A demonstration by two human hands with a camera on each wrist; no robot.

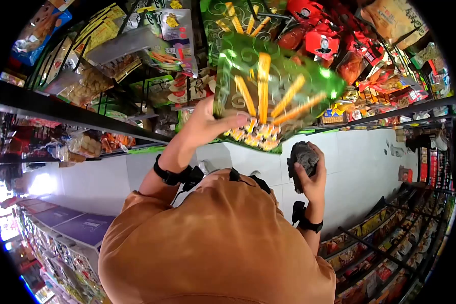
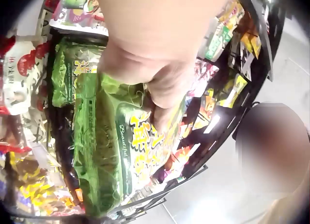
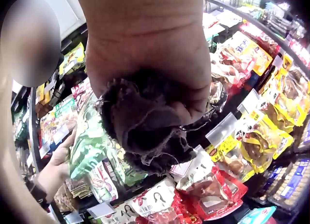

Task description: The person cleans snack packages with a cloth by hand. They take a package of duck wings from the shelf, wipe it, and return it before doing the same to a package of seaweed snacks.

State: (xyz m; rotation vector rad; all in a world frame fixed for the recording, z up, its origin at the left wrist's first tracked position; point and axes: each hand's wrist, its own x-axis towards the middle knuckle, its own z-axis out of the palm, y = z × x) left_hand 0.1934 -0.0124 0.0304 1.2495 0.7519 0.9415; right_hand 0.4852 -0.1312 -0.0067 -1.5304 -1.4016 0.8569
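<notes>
My left hand (image 1: 205, 125) grips a green snack bag (image 1: 283, 96) by its lower left edge, thumb on the front. Long yellow sticks are pictured on the bag, which tilts out over the shelf front. In the left wrist view the bag (image 2: 104, 151) shows yellow and white lettering, with part of it hidden by the hand. A crumpled dark grey rag (image 3: 145, 127) with frayed edges is held in my right hand (image 1: 316, 175), lower and to the right of the bag. In the head view the thumb lies across the rag (image 1: 303, 154).
Packed snack shelves run ahead, with a similar green bag (image 1: 213, 20) behind the held one and red packets (image 1: 324, 43) to its right. A black shelf rail (image 1: 86, 117) crosses the left. More racks (image 1: 380, 243) stand at lower right, purple-topped boxes (image 1: 83, 225) at lower left.
</notes>
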